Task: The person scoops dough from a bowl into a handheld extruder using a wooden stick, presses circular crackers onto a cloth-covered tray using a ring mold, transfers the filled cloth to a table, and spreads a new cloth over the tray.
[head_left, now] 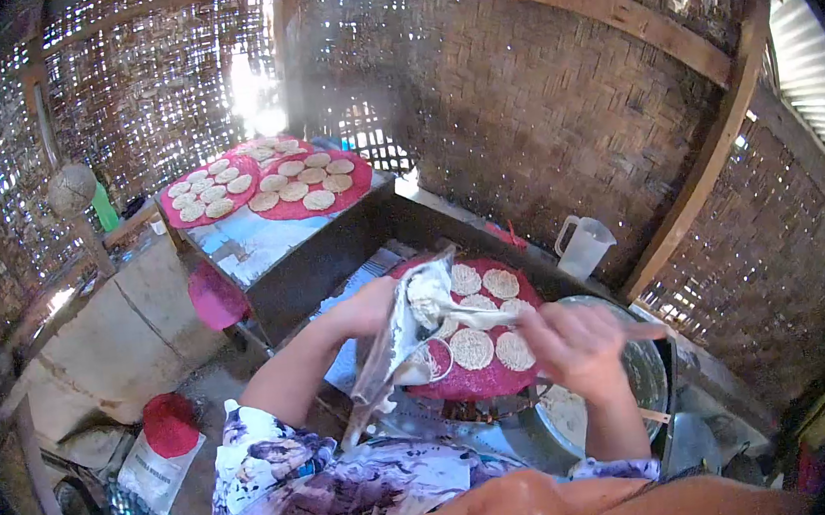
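Observation:
My left hand (368, 307) grips a shiny grey tool (378, 354) by its upper edge; its exact kind is unclear. Pale dough (428, 296) fills the tool's upper end, and a thin ring hangs near its lower part. My right hand (578, 346), a little blurred, is closed around the handle of a dough-coated wooden spoon (479, 317), whose tip reaches the dough. Under both lies a round red cloth (437, 390) carrying several pale, textured discs (472, 349). Beneath my right forearm, a metal pot (657, 367) contains more pale dough.
Finished-looking discs lie on red rounds (361, 188) atop a box-like stand (241, 253) at the back left. A clear plastic pitcher (587, 246) stands behind the pot. Woven walls (516, 96) enclose the space. A red round (171, 425) rests on a sack (154, 474) at lower left.

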Demonstrator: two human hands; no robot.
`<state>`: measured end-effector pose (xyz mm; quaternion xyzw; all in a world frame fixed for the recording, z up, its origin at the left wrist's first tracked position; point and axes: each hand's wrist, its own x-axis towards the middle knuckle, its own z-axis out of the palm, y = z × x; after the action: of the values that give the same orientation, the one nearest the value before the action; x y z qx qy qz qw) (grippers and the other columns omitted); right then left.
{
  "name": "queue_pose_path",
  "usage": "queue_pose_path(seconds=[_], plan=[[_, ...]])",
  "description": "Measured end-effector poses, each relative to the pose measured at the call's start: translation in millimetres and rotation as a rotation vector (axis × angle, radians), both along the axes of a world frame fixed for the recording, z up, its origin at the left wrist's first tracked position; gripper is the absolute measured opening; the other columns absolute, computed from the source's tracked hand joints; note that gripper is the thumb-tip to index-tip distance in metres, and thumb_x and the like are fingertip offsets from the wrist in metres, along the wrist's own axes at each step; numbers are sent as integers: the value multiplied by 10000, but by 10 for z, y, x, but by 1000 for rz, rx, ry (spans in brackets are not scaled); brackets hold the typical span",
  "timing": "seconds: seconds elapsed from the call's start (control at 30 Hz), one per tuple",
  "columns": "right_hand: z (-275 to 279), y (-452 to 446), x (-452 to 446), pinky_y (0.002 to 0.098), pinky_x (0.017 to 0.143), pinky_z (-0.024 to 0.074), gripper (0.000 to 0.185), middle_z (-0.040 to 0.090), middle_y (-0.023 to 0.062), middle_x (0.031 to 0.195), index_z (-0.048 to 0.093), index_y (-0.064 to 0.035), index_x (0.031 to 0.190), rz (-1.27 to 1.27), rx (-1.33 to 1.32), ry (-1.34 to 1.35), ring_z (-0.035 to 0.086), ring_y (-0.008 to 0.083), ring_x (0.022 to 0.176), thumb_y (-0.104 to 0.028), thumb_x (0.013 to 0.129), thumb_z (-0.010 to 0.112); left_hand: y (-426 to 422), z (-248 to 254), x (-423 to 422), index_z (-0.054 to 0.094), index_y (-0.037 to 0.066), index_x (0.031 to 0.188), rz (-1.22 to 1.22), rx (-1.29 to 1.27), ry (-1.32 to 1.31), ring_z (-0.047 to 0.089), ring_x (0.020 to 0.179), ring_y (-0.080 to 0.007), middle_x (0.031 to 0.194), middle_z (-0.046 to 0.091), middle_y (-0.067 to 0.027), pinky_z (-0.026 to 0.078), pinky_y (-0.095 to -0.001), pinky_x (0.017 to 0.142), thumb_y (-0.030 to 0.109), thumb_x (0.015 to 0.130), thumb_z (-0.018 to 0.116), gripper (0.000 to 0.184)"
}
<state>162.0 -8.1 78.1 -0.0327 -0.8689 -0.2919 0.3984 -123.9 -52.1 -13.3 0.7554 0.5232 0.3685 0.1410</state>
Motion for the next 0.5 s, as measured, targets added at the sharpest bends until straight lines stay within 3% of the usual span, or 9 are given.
queue_pose_path(seconds=[0.03, 0.1, 0.2, 0.23, 0.27, 0.3, 0.4, 0.47, 0.5], plan=[[17, 26, 135, 281, 469, 394, 164, 552, -5, 699, 608, -103, 829, -65, -41, 87, 533, 153, 558, -122, 670, 645, -29, 124, -60, 555, 30, 1053, -43, -140, -100, 556, 891, -145, 1044, 583, -63, 450, -312, 812, 189, 717, 655, 385], [-128, 107, 219, 258, 552, 435, 115, 575, 12, 751, 610, -74, 817, -45, -488, 402, 555, 145, 626, -56, 706, 638, 65, 219, 18, 583, 36, 1034, -30, -32, -353, 566, 879, -129, 1001, 614, -81, 446, -297, 798, 165, 655, 670, 409], [-417, 145, -50, 217, 682, 427, 84, 583, 23, 835, 589, -16, 839, 305, -1532, 673, 531, 81, 757, 5, 758, 594, 309, 251, 346, 594, 30, 1005, -2, 181, -245, 572, 875, -129, 953, 630, -75, 449, -294, 786, 127, 650, 662, 374], [-539, 179, -127, 214, 679, 425, 88, 581, 20, 834, 590, -16, 851, 453, -1608, 695, 528, 80, 742, -5, 765, 598, 381, 233, 521, 597, 32, 993, 52, 199, -195, 579, 873, -138, 939, 632, -72, 451, -297, 785, 135, 647, 665, 367], [-578, 134, -177, 221, 691, 429, 84, 585, 21, 833, 593, -16, 854, 416, -1636, 671, 532, 82, 755, -16, 770, 601, 388, 236, 722, 589, 35, 988, -57, 4, -737, 595, 870, -175, 942, 628, -71, 454, -314, 784, 204, 630, 690, 409], [-608, 112, -183, 228, 704, 432, 82, 590, 22, 833, 596, -16, 856, 379, -1664, 645, 535, 83, 768, -28, 775, 604, 352, 406, 812, 573, 26, 1004, -400, -463, -1493, 598, 871, -212, 956, 620, -77, 453, -324, 790, 197, 633, 703, 429], [-860, 196, 108, 222, 693, 440, 79, 600, 28, 807, 602, -16, 849, 75, -1264, 564, 551, 92, 754, -36, 774, 615, 426, 317, 583, 529, 6, 1066, -34, 270, -124, 590, 898, -231, 987, 601, -122, 455, -356, 834, 238, 830, 463, 338], [-864, 244, 329, 221, 655, 451, 91, 607, 35, 772, 607, -12, 845, 113, -1314, 631, 557, 95, 709, -37, 762, 631, 394, 443, 653, 512, -5, 1082, -133, -159, -935, 579, 926, -232, 1009, 591, -134, 448, -364, 852, 267, 864, 343, 387], [-838, 235, 376, 220, 637, 457, 97, 610, 38, 755, 609, -9, 844, 130, -1345, 664, 560, 96, 686, -38, 756, 638, 410, 454, 725, 513, -6, 1080, -128, -225, -1038, 578, 928, -233, 1011, 591, -134, 448, -360, 848, 259, 858, 364, 377]])
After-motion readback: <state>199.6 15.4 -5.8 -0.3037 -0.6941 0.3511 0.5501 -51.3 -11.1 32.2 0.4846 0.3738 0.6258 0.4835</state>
